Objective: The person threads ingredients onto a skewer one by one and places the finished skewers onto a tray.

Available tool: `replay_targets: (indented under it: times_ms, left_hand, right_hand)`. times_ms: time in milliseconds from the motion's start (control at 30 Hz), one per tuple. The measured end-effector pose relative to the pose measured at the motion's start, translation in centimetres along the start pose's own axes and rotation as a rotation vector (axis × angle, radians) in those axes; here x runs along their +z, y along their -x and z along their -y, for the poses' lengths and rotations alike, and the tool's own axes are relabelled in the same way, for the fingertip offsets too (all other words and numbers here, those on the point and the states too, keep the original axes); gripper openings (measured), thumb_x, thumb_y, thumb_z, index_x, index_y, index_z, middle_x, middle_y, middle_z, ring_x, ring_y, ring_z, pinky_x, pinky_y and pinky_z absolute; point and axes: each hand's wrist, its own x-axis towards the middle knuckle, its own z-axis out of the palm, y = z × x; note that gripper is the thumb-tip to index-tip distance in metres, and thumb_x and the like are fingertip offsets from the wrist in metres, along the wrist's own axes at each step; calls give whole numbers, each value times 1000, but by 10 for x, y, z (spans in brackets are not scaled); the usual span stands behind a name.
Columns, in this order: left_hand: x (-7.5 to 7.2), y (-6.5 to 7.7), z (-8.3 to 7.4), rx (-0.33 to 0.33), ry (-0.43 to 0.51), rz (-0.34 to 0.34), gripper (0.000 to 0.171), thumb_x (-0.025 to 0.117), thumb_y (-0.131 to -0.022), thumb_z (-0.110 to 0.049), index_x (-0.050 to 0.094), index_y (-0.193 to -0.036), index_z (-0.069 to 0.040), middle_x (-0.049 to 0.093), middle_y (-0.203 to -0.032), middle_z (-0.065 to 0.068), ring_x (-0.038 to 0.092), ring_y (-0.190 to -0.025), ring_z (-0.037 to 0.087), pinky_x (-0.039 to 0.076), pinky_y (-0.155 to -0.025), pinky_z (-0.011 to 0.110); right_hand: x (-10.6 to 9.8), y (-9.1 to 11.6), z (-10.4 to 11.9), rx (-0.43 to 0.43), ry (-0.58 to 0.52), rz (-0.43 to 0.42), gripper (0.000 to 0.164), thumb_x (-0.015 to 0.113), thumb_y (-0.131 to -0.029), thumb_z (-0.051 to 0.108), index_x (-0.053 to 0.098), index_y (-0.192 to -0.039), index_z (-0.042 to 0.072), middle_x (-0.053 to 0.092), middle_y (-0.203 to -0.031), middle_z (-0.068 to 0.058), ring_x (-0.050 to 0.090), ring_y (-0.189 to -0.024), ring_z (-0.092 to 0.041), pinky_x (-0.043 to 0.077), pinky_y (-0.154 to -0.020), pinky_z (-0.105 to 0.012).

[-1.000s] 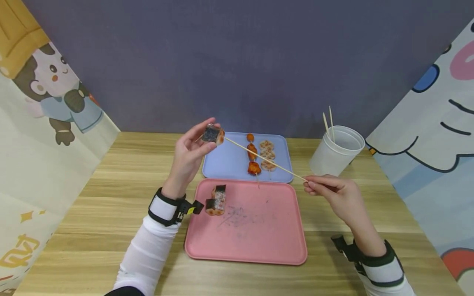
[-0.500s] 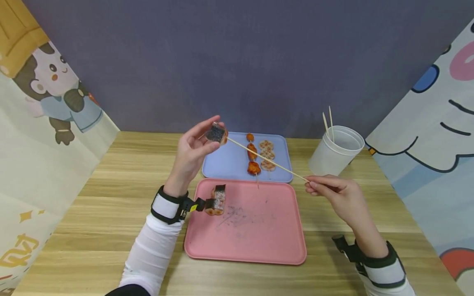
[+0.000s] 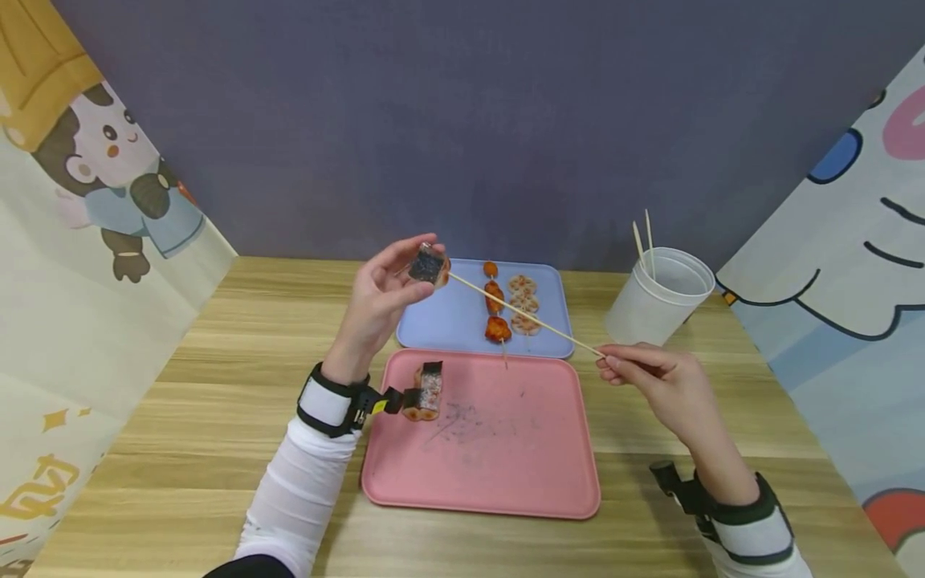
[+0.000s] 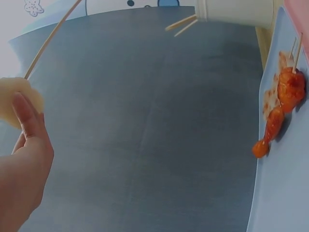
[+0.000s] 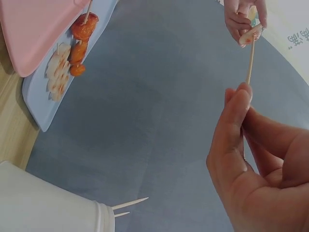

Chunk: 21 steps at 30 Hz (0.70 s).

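My left hand (image 3: 370,301) holds a browned piece of food with a dark seaweed-like wrap (image 3: 427,265) between thumb and fingers, above the far blue tray. A thin wooden skewer (image 3: 527,315) runs from this piece slanting down to my right hand (image 3: 661,385), whose thumb and fingertips pinch its other end. In the left wrist view the food piece (image 4: 10,99) shows its pale side, the skewer (image 4: 50,38) rising from it. From the right wrist, the food piece (image 5: 250,36) sits at the skewer's far end. More seaweed-wrapped pieces (image 3: 428,392) lie on the pink tray.
A pink tray (image 3: 506,474) lies nearest, in front of a blue tray (image 3: 441,321). On the blue one are a skewer of orange-red glazed chunks (image 3: 497,329) and one of pale flower-shaped slices (image 3: 523,302). A white cup (image 3: 650,317) with several skewers stands right.
My left hand and the food piece have shifted slightly right along the skewer's line, toward my right hand. The right hand has hardly moved and keeps its pinch.
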Motion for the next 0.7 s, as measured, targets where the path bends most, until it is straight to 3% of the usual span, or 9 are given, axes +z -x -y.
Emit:
replay_targets:
  times_ms: [267, 700]
  left_hand:
    - [-1, 2, 1, -65, 37, 58, 48, 70, -79, 7, 56, -124, -2, 61, -124, 10, 57, -115, 23, 51, -91, 29]
    - [-5, 4, -2, -142, 16, 129, 47, 69, -78, 8, 57, -123, -3, 61, -122, 10, 59, -111, 22, 51, -90, 30]
  right_hand:
    - [-5, 2, -2, 49, -36, -26, 20, 59, -89, -4, 66, -106, -13, 71, -88, 15, 69, -76, -3, 56, -67, -24]
    - [-15, 2, -3, 108, -332, -14, 24, 61, -88, -3, 63, -108, -17, 74, -92, 1, 72, -81, -13, 57, -69, -30]
